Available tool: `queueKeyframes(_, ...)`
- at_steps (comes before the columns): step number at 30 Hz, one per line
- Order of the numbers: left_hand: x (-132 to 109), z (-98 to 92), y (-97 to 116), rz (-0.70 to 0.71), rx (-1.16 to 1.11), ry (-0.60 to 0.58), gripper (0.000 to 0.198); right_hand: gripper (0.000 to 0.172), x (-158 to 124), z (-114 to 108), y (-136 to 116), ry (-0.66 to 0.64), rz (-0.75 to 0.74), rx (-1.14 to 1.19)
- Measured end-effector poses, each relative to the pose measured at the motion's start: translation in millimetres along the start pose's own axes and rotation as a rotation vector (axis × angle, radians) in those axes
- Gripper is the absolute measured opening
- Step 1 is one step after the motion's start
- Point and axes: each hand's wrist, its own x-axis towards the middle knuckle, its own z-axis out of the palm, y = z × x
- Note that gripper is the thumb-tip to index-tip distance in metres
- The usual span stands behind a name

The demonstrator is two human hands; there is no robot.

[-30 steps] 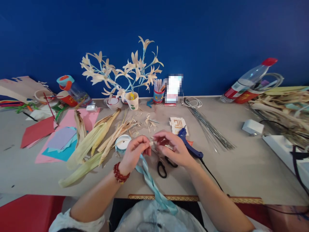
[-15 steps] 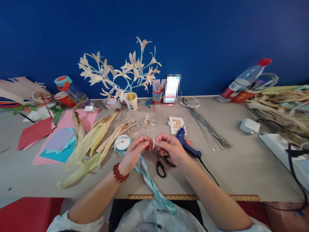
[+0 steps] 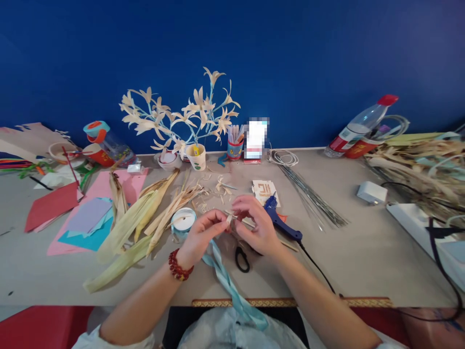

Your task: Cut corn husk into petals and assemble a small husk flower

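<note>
My left hand point(image 3: 207, 230) is closed in a pinch on a small pale piece of corn husk point(image 3: 229, 219). Just to its right, my right hand point(image 3: 256, 225) has its thumb and fingers apart, curved beside the husk piece. Below the hands lie scissors point(image 3: 241, 260), mostly covered, with one black handle loop showing. A light blue ribbon point(image 3: 227, 281) runs from near my left wrist over the table edge onto my lap. Its roll point(image 3: 183, 220) lies left of my fingers. The blue glue gun point(image 3: 281, 220) rests right of my right hand.
Corn husks point(image 3: 136, 223) and coloured paper point(image 3: 87, 215) spread out on the left. Husk flowers on blue stems stand in a paper cup point(image 3: 196, 157) at the back. Metal wires point(image 3: 312, 196), a tilted bottle point(image 3: 358, 128) and a white power strip point(image 3: 417, 230) are on the right.
My right thumb and fingers have spread and come away from the husk piece, which stays in my left hand's pinch. The view has tipped slightly upward.
</note>
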Motion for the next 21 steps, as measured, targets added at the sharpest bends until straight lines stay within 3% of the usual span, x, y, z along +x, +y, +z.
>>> queueKeyframes(3,-0.7,-0.7,1.7,-0.062,-0.047,-0.048,0.015,0.021,0.3,-1.9,-2.8,-0.064,-0.246,-0.201)
queueKeyframes(6,-1.1,-0.7,1.8,-0.076,-0.035,-0.072,0.016,0.018,0.9,-5.6,-2.2,-0.061,-0.307,-0.285)
queueKeyframes(11,-2.7,2.3,-3.6,-0.016,0.092,-0.05,0.023,0.006,14.8,-21.8,2.8,0.065,-0.111,-0.43)
queueKeyframes(16,-12.0,8.3,-6.5,0.061,0.293,-0.127,0.021,0.007,51.6,-30.4,16.5,-0.152,0.153,-0.798)
queueKeyframes(21,-14.5,8.9,-6.5,0.16,0.389,-0.156,0.02,0.01,78.4,-14.2,45.9,-0.18,0.18,-0.925)
